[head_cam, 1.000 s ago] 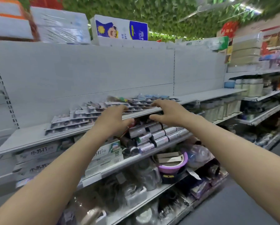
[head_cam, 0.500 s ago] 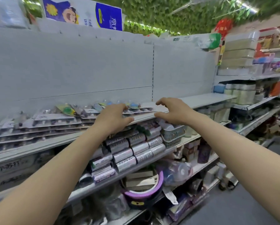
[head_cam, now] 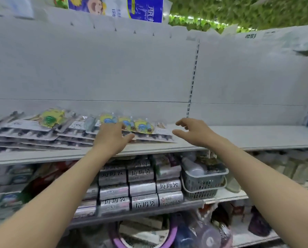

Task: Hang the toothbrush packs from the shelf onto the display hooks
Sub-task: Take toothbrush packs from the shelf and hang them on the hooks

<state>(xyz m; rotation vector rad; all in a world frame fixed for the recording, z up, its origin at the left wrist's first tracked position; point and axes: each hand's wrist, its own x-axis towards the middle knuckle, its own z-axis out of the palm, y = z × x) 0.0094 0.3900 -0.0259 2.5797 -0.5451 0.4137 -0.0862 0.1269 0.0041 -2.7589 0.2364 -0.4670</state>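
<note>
Head view: toothbrush packs [head_cam: 42,130] are stacked flat on the shelf [head_cam: 257,137].
The left hand [head_cam: 112,136] is spread open over them; the right hand [head_cam: 194,133] is held open just beside them, nothing gripped.

Only your two arms show. Your left forearm [head_cam: 60,194] fills the lower left of the frame and narrows at the wrist into your left hand [head_cam: 112,136], near the centre. Your right forearm [head_cam: 257,176] runs from the lower right corner to your right hand [head_cam: 194,134]. Both arms are bare right to the frame edge. The fingertips are slightly blurred.
</note>
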